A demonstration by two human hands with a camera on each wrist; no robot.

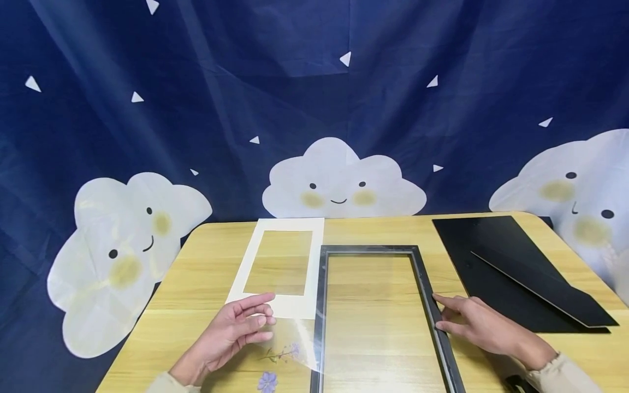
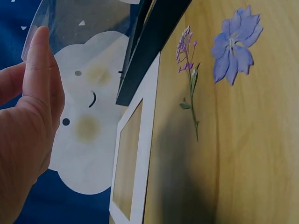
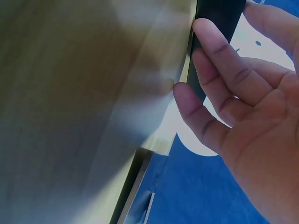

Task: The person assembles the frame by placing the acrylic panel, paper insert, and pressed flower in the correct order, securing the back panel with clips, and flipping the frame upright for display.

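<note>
- Head view, clock centred on the black frame (image 1: 368,250): right hand (image 1: 472,319) at three pinches its side; left hand (image 1: 236,330) at nine, fingers partly bent beside the clear sheet (image 2: 93,21). I can't tell whether they grip it.
- White mat (image 1: 290,307) at ten, black board (image 1: 474,234) at two, neither fitted.
- Blossom (image 2: 232,43) and sprig (image 2: 194,79) loose at eight.
- I judge it early: parts separated, assembly still undone.

Two hands (image 1: 241,327) (image 1: 479,323), two flowers (image 2: 237,45) (image 2: 192,86), one frame (image 1: 368,249), one mat (image 1: 290,307), one clear sheet (image 2: 70,25)
</note>
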